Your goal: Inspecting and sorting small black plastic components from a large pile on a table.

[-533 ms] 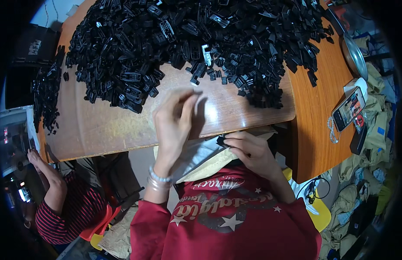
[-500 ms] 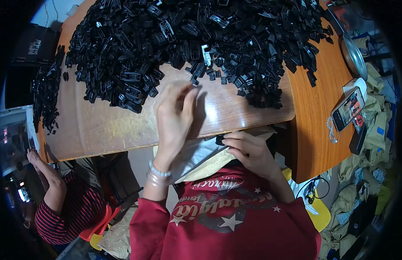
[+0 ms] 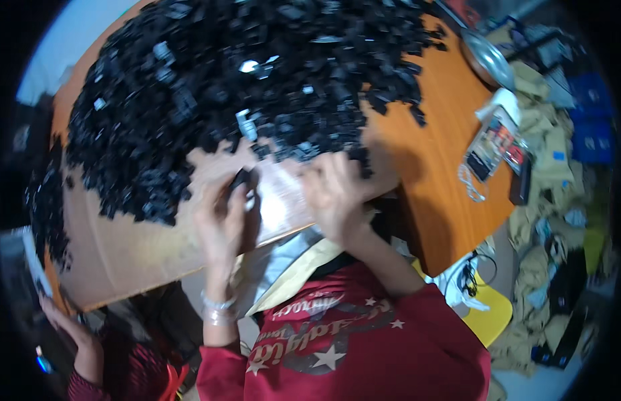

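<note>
Wearing, nearest the lens, a dark red sweatshirt (image 3: 377, 361) with pale stars on the front, and pale bracelets (image 3: 220, 313) on the left wrist. Draped across the lap with cream and grey cloth (image 3: 303, 260), below the edge of a brown table (image 3: 140, 257). Pinching 1 small black piece (image 3: 239, 179) in the left hand (image 3: 217, 214), thumb and fingertips drawn narrow onto it, over the bare near strip of tabletop. Bending the fingers of the right hand (image 3: 334, 194) inward, just beside the near edge of a pile of black plastic parts (image 3: 277, 73); cannot tell, through the blur, whether gripping anything there. Facing, beyond both hands, the broad spread of that pile, with 1 pale, shiny piece (image 3: 246, 125) at its near side. Flanked on the left by a narrower heap of black parts (image 3: 46, 207) and, lower, by another person's forearm (image 3: 87, 361). Flanked on the right by an orange wood surface (image 3: 437, 160), a slanted phone (image 3: 492, 144), a round metal dish (image 3: 487, 57) farther up, and, past these, heaped khaki cloth (image 3: 541, 154).
</note>
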